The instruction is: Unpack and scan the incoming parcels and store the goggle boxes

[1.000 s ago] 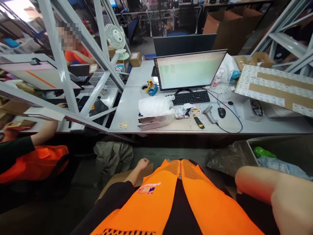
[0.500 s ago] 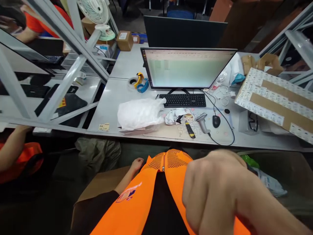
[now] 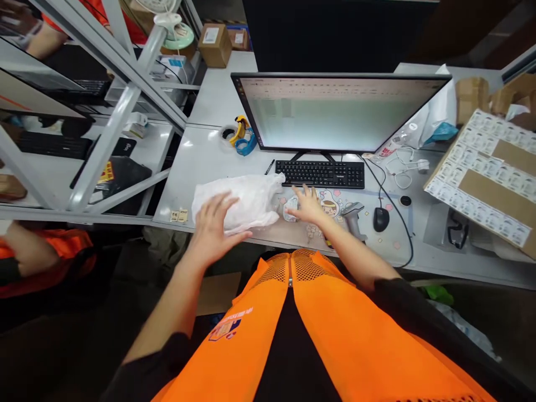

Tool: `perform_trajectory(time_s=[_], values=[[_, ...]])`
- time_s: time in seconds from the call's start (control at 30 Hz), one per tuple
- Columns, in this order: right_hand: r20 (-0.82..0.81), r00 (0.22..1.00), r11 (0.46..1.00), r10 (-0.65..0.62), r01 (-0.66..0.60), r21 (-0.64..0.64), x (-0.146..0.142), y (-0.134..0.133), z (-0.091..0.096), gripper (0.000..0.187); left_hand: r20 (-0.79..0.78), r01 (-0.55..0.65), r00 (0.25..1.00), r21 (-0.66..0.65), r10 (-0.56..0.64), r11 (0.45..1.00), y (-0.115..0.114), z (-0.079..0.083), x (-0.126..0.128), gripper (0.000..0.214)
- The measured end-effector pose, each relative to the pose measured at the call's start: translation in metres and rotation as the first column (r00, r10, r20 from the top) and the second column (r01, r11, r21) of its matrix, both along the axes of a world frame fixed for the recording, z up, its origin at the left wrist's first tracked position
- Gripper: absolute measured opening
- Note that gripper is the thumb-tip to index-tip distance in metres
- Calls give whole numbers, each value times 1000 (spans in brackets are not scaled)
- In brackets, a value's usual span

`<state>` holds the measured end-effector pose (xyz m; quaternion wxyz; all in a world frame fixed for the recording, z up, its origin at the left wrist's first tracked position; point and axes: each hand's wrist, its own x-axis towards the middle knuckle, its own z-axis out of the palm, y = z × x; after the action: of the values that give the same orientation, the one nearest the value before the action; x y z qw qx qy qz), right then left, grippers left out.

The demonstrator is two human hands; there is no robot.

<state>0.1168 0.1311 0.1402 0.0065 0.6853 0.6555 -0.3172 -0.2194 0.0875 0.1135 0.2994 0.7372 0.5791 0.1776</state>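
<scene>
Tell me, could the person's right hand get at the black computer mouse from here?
Probably yes: the right hand has its fingers spread, and the black mouse lies uncovered. The grey scanner lies between them, but looks low enough to reach over.

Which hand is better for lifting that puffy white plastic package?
Probably the left hand: it's spread over the package, while the right hand is off to one side, by the black rectangular keyboard.

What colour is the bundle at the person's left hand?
The bundle is white, clearest in the head view.
</scene>
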Motion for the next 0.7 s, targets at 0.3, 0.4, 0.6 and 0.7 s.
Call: perform_trajectory(time_s=[0.3, 0.4, 0.6, 0.7], values=[[137, 985, 995, -103, 102, 16, 22, -4, -110, 57, -195, 129, 970, -81, -142, 988, 97, -44, -41, 52], [-136, 979, 980, -152, 167, 105, 49, -7, -78, 70, -112, -115, 986, 59, 121, 992, 106, -15, -67, 44], [-648, 758, 984, -78, 163, 73, 74, -37, 23, 151, 261, -170, 961, 317, 87, 933, 90, 55, -7, 34], [-671, 741, 989, 20, 84, 122, 57, -33, 44, 152, 416, 133, 878, 261, -235, 956, 77, 46, 71, 29]])
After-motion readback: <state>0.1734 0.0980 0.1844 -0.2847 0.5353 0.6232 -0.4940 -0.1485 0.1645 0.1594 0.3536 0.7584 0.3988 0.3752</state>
